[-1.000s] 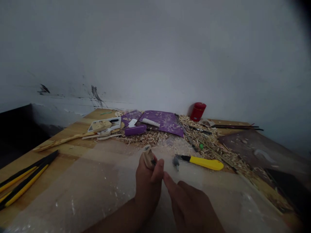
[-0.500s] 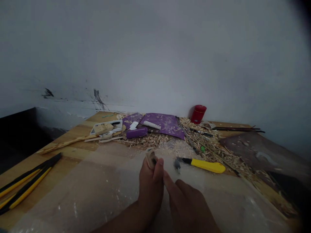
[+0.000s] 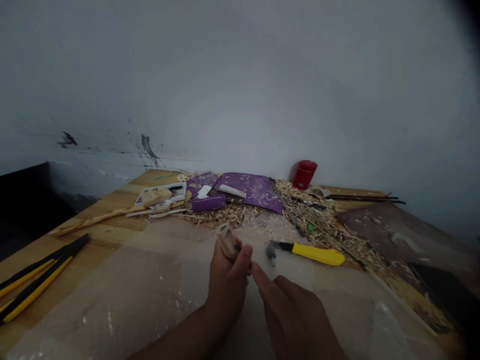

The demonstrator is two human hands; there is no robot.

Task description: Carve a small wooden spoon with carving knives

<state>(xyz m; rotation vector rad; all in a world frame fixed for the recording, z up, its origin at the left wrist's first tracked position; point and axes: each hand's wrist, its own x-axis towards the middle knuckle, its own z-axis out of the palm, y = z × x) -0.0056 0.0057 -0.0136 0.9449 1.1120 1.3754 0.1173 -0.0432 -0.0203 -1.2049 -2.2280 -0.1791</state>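
Observation:
My left hand (image 3: 228, 277) is wrapped round a small pale wooden piece (image 3: 227, 243), whose upper end sticks out above the fingers. A small dark part shows against the wood beside my left thumb; I cannot tell what it belongs to. Close by on the right is my right hand (image 3: 288, 305), its fingers curled in and its index fingertip near the left thumb. Whatever it grips is hidden. Just beyond the hands lie a yellow utility knife (image 3: 318, 253) and a small grey metal piece (image 3: 270, 254) on a clear plastic sheet (image 3: 150, 285).
Wood shavings (image 3: 232, 215) cover the table's back. Among them are a purple sheet (image 3: 258, 192), a purple roll (image 3: 208, 203) and a white tube (image 3: 232, 190). A red tin (image 3: 304, 174) stands by the wall. Yellow-black pliers-like handles (image 3: 41, 285) and a white tray (image 3: 140, 199) are left.
The wooden piece has turned in my left hand and now leans further left. Both hands stay close together, and the whole view has shifted slightly.

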